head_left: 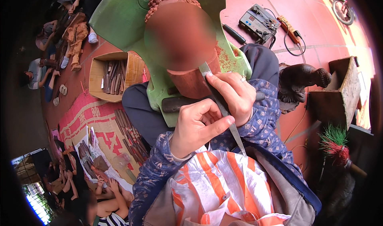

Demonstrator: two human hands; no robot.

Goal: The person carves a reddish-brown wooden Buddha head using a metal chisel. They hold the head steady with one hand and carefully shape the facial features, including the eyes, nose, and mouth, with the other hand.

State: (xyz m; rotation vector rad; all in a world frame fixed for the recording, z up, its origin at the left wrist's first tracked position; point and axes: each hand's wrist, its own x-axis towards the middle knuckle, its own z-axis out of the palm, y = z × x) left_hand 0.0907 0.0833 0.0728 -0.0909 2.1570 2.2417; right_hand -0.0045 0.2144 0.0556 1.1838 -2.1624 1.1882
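A reddish-brown carved wooden head [181, 46] with rows of small curls lies against a green plastic chair [119, 20] in front of me. My right hand [234, 96], wearing a ring, grips a flat metal file [219, 100] near its upper end, which reaches the carving's neck. Lower down, my left hand [197, 124] has its fingers curled and its thumb pressed on the same file. The file slants down toward my lap. A dark rounded bar [175, 104] runs crosswise below the neck, partly behind my hands. Reddish wood dust speckles the chair.
Left: a cardboard box [135, 72] of carving tools, more tools [129, 136] on a patterned mat, and other people at work. Right: a grey power unit [257, 22], a power strip [289, 28], a dark carved figure [301, 82], a wooden box [339, 92] and a green-and-red brush [337, 146].
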